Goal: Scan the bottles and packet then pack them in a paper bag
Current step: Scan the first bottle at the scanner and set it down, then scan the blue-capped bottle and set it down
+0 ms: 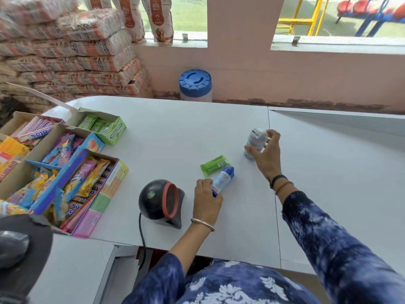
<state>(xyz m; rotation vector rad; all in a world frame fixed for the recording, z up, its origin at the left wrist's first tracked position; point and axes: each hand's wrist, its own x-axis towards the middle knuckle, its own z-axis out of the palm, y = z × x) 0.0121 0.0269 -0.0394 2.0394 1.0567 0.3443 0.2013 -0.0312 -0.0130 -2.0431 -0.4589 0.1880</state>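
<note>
My left hand (206, 200) grips the lower end of a white bottle with a blue cap (223, 178), which lies tilted just right of the black scanner (161, 202). A green packet (213, 165) rests flat on the white counter (175, 139), touching the bottle's cap end. Farther right, my right hand (266, 153) has its fingers wrapped around a small clear bottle with a grey label (256, 140) that stands on the counter. No paper bag is in view.
Open cardboard boxes of sweets and gum (65, 167) fill the counter's left side. The scanner's cable (142, 233) runs off the front edge. A blue-lidded jar (195, 85) stands behind the counter, stacked sacks (72, 55) at the back left. A dark object (19, 251) sits at lower left.
</note>
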